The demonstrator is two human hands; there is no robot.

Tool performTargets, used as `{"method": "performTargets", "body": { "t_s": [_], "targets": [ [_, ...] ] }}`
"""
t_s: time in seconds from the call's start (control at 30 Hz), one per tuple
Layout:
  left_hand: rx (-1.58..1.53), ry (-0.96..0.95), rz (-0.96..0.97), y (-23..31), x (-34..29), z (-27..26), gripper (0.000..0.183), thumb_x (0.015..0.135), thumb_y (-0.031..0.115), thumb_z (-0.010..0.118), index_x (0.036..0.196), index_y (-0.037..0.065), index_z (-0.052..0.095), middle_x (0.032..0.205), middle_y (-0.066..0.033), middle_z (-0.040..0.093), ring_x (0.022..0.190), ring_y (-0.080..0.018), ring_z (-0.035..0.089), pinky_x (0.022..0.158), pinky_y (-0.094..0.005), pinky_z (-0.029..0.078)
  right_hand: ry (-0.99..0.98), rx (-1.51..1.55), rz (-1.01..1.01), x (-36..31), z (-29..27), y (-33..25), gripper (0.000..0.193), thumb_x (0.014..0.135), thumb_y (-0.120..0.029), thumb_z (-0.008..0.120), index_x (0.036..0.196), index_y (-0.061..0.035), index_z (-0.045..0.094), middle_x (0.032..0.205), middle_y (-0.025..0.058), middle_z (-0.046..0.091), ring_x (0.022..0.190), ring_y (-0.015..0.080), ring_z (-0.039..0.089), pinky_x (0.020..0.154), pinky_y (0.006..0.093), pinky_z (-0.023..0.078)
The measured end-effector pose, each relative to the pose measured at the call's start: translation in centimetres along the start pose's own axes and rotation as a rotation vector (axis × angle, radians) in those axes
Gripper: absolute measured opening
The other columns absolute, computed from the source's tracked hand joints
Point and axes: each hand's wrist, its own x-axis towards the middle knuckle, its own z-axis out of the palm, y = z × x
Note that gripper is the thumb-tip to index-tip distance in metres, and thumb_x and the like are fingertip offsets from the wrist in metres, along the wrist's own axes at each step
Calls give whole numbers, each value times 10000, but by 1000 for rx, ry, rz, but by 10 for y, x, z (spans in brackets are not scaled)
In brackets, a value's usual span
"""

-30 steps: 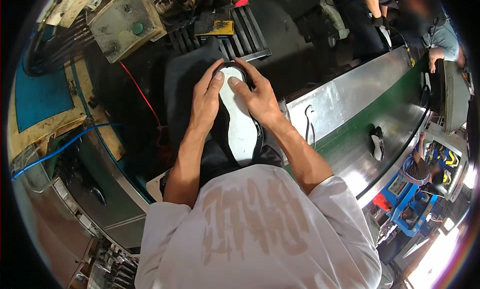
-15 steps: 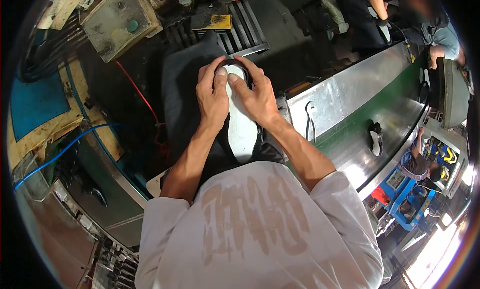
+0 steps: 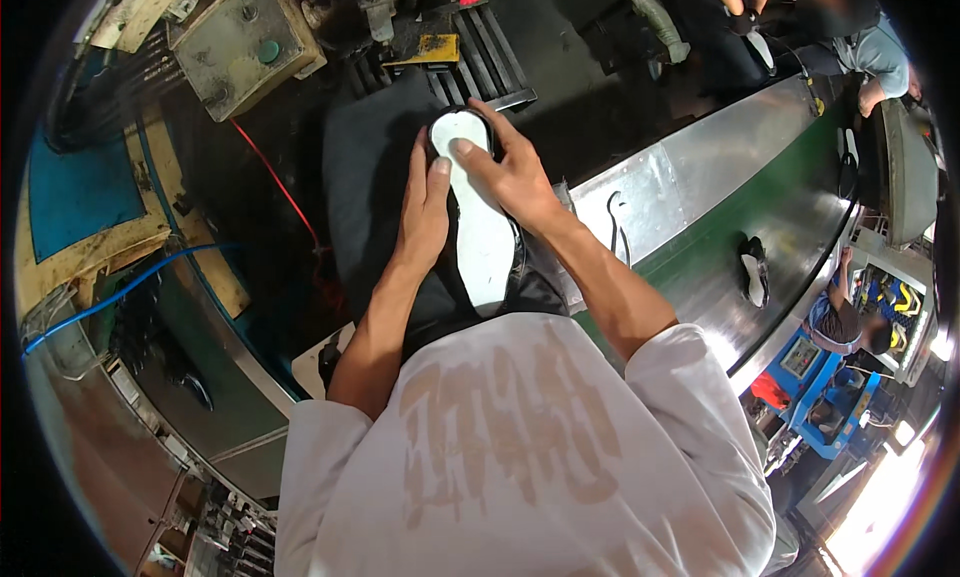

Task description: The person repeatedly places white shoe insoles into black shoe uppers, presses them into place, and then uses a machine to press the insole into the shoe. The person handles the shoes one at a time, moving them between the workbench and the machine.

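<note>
A black shoe upper point(image 3: 517, 262) lies sole side up in front of my body, its white insole board point(image 3: 484, 239) facing me. One end points away from me, the other rests close to my shirt. Along its left edge, my left hand point(image 3: 425, 217) presses with the fingers straight and the thumb at the rim of the board. My right hand point(image 3: 515, 182) wraps the right side near the far end, its thumb flat on the white board and its fingers curled over the black edge. The undersides of the fingers are hidden by the shoe.
To the right runs a metal-edged green conveyor point(image 3: 700, 247) carrying another black-and-white shoe point(image 3: 753, 272). A grimy control box point(image 3: 245, 52) with a green button stands far left, near a slatted metal rack point(image 3: 480, 62). A red cord point(image 3: 275, 177) hangs left. Co-workers point(image 3: 880, 67) sit far right.
My left hand has slid from the far tip back along the left edge, uncovering more of the white board's far end. The right hand keeps its grip, its thumb slightly shifted.
</note>
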Motion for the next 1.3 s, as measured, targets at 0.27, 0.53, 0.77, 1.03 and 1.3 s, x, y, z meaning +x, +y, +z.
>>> {"method": "performTargets", "body": {
  "t_s": [0.27,0.53,0.77,1.03,1.3],
  "targets": [
    [322,-25,341,-26,-10,0,649,1166,350,401,1657,-48,253,1663,-228,390,1538,-314,387,1264,-399,305,-33,24,212,-32,0,15,601,1147,-449,438,1435,63,565,1339,295,667,1243,393,648,1054,441,508],
    [442,130,298,-19,-14,20,731,1081,275,619,1632,-67,282,1611,-284,428,1467,-333,462,1216,-405,363,32,-566,-37,-37,2,-1,532,1071,-322,603,1365,119,560,1052,413,676,1072,540,679,906,554,559],
    [16,337,35,-7,3,13,745,1028,348,679,1595,-30,379,1534,-202,513,1411,-312,494,1190,-415,374,-211,-1051,-233,-128,3,-52,781,840,-326,859,1558,-341,552,1706,345,139,1384,529,463,1055,542,545],
    [805,209,713,22,66,-53,207,1006,133,659,1096,-18,768,1069,-211,768,1017,-380,738,910,-431,568,-262,-1151,-425,-118,-8,-58,777,869,-329,830,1573,-424,513,1720,343,73,1413,557,391,1042,560,554],
    [805,107,512,37,77,-57,290,1058,176,627,1234,-29,732,1166,-202,760,1077,-296,741,939,-396,552,-320,-911,-388,-94,-36,-53,617,861,-312,828,1457,-347,671,1701,366,139,1330,550,473,1088,586,488]
  ]
}}
